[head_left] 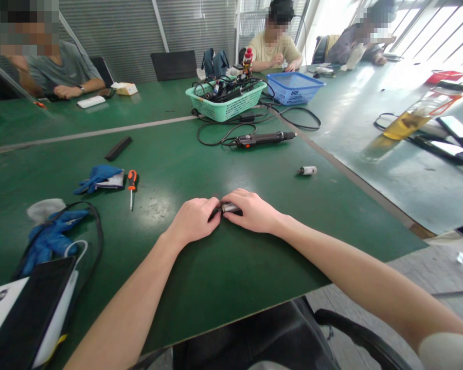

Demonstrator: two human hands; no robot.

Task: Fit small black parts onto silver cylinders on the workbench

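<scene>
Both my hands rest on the green table [224, 267], close together. My left hand [195, 218] and my right hand [252, 210] are closed round a small dark cylindrical part with a metal band [228, 208], held between them just above the tabletop. Most of the part is hidden by my fingers. A small white and grey cylinder [307, 170] lies alone to the right, beyond my right hand. An orange-handled screwdriver [131, 186] lies to the left of my left hand.
Blue gloves [98, 177] and blue cloth [48, 239] lie at left, with a black cable and a white device [7, 313]. An electric screwdriver [264, 138], a green basket [226, 100] and a blue basket [293, 87] stand farther back. Three people sit at the far side.
</scene>
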